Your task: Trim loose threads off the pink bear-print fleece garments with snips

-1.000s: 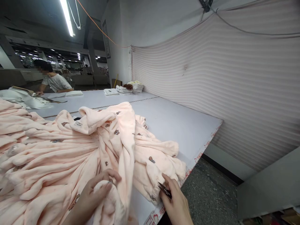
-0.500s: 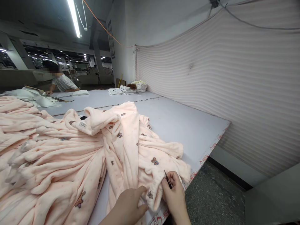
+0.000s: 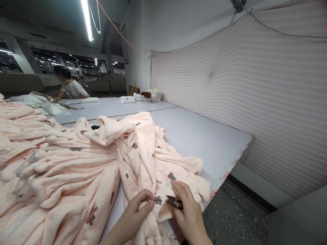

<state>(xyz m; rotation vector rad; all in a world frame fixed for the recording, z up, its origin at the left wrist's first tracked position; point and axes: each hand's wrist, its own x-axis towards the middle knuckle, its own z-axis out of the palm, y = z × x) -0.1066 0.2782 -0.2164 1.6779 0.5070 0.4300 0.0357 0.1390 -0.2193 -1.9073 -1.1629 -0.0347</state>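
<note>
1. Step in hand, as I judge it: a spot of the garment [image 3: 146, 149] presented to the snips [image 3: 175, 202]. The blades point at my pinch, just beside it; no cut shows.
2. Next move, by judgement: it calls for a firm pinch on the left, a small, level advance on the right, and blade tips clear of both skin and pile.
3. My left hand [image 3: 139, 207]: thumb and forefinger meet on a bit of the garment; whether a thread lies between them I cannot tell. The forearm rises from below, the palm turned towards the snips.
4. My right hand [image 3: 188, 208]: curled around the snips, forefinger above, thumb below, blades aimed left. The wrist crosses the right edge of the table [image 3: 201, 136], towards its near end.
5. The garment: rumpled on the table, along that right edge, its near part between my 2 hands. Left of it, separated at the near end by a bare strip of table, spreads a pink heap [image 3: 74, 194].
</note>
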